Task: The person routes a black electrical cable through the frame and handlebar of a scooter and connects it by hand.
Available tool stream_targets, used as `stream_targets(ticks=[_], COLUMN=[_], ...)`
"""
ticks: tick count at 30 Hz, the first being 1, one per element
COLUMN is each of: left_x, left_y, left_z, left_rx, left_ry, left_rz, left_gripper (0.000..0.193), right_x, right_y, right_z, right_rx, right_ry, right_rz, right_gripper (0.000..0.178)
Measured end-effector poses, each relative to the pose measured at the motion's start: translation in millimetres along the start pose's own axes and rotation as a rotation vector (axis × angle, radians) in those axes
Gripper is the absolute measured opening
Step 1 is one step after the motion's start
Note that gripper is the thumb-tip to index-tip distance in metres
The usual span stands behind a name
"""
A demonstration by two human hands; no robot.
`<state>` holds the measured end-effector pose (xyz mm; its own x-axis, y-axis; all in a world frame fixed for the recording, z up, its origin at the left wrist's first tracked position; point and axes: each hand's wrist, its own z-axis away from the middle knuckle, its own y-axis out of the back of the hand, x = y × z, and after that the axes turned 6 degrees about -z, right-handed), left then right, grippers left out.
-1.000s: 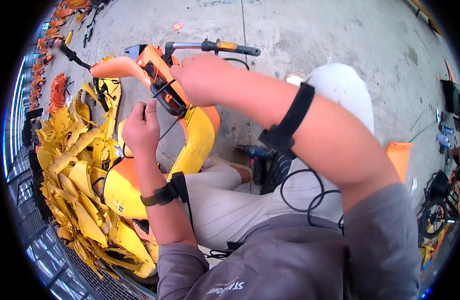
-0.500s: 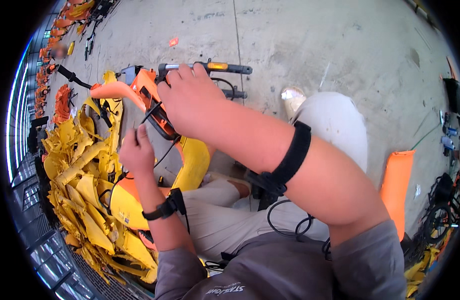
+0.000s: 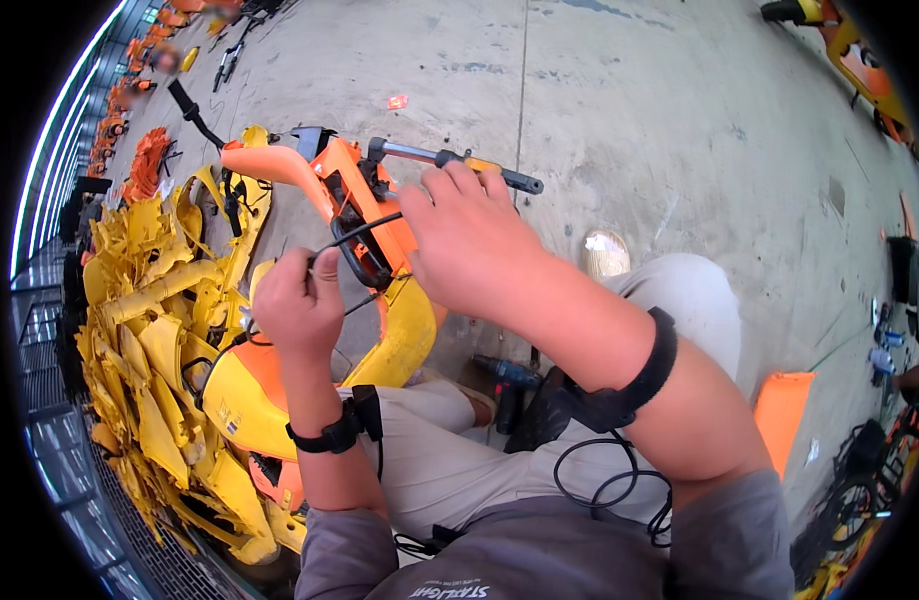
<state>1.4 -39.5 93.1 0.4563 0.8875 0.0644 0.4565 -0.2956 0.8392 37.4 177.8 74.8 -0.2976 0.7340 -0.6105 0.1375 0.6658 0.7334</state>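
Note:
A black cable [image 3: 365, 230] runs taut between my hands, across the front of an orange-and-yellow bike frame [image 3: 412, 330]. My left hand [image 3: 300, 305] is closed on one end of it, thumb pressed on top. My right hand [image 3: 472, 240] grips it further right, its fingers curled with the tips hidden from view. Behind the hands, the orange front section [image 3: 340, 170] has an opening with dark parts inside. A handlebar grip [image 3: 192, 110] sticks out at its left, and a fork leg [image 3: 410, 151] extends right. Below my left hand lies the yellow rear cover [image 3: 242, 400].
A heap of yellow plastic panels [image 3: 150, 370] fills the left side. A cordless drill [image 3: 508, 378] is by my legs. An orange panel [image 3: 782, 420] stands at the right, with black parts beyond it. A yellow vehicle [image 3: 865, 70] is at the far right.
My right hand has moved right, away from the orange section, and more cable shows between my hands. The view has shifted, and the drill now shows.

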Motion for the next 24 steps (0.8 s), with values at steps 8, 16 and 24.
stream_targets(ticks=[8,16,24], left_x=[-17.6,-18.5,-1.6], left_y=[-33.9,-30.4,4.3], left_z=[13.8,6.6,-1.9], left_rx=[-0.108,-0.153,0.206], left_ry=[0.064,0.210,-0.028], left_rz=[0.032,-0.035,0.030], left_gripper=[0.045,0.046,0.033], right_x=[-3.5,-3.9,-27.5], right_y=[-22.0,-15.0,7.4], right_z=[2.6,-3.4,0.5], right_rx=[0.009,0.020,0.067], right_ry=[0.044,0.009,0.101], right_rz=[0.166,0.128,0.073], right_gripper=[0.044,0.055,0.057])
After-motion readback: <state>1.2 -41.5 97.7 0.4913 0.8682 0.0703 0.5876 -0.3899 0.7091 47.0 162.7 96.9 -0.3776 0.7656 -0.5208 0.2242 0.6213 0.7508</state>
